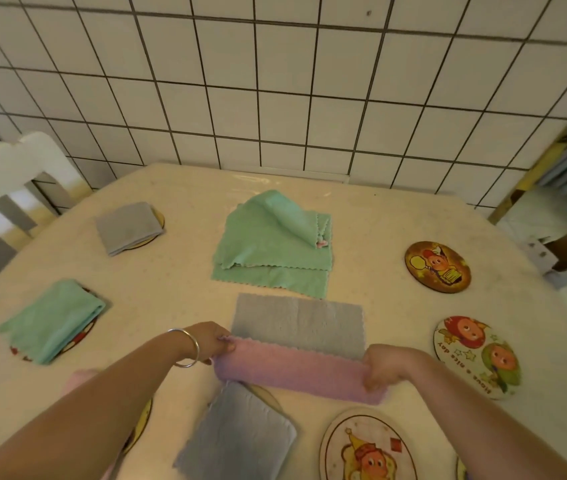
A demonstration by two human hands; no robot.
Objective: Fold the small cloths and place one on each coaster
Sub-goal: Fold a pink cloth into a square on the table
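A small cloth, grey on one side and pink on the other (297, 344), lies in the middle of the table with its near edge lifted and turned over. My left hand (211, 342) pinches its left corner and my right hand (384, 367) grips its right corner. Beyond it lies a loose heap of green cloths (271, 251). Folded cloths sit on coasters: a grey one (129, 226) far left, a green one (51, 320) left, a grey one (240, 438) near me. Bare coasters lie at the far right (437, 266), right (476, 356) and near right (367, 448).
The cream table (361, 220) stands against a white tiled wall (275, 81). A white chair (8, 181) is at the far left. Cluttered shelving and boxes (559, 216) stand to the right. A pink cloth (79, 377) peeks out under my left forearm.
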